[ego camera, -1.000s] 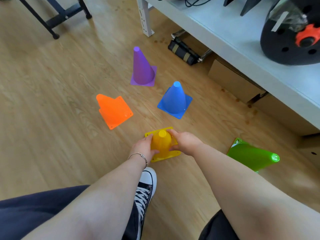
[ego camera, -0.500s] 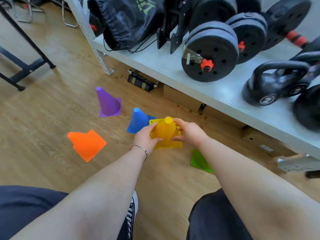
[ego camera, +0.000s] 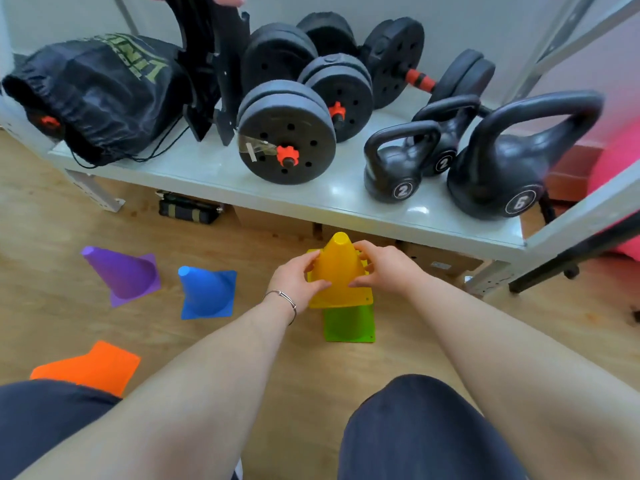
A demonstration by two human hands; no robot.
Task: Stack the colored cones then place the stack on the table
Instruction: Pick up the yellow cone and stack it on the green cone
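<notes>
At the lower left of the frame an orange cone (ego camera: 90, 367) lies on the wooden floor (ego camera: 52, 220). Above it stand a purple cone (ego camera: 124, 275) and, right of that, a blue cone (ego camera: 207, 292). At centre, both forearms reach forward. The left hand (ego camera: 297, 285) and right hand (ego camera: 384, 268) hold a yellow cone (ego camera: 337, 271) upright between them, fingers curled against its sides. Its base hides most of a green cone (ego camera: 349, 325) just below. A white surface (ego camera: 311, 192) with black weights fills the upper frame.

A pale shelf (ego camera: 346, 199) loaded with black dumbbells (ego camera: 287, 133) and kettlebells (ego camera: 512, 161) stands on wood-plank floor (ego camera: 69, 209).
</notes>
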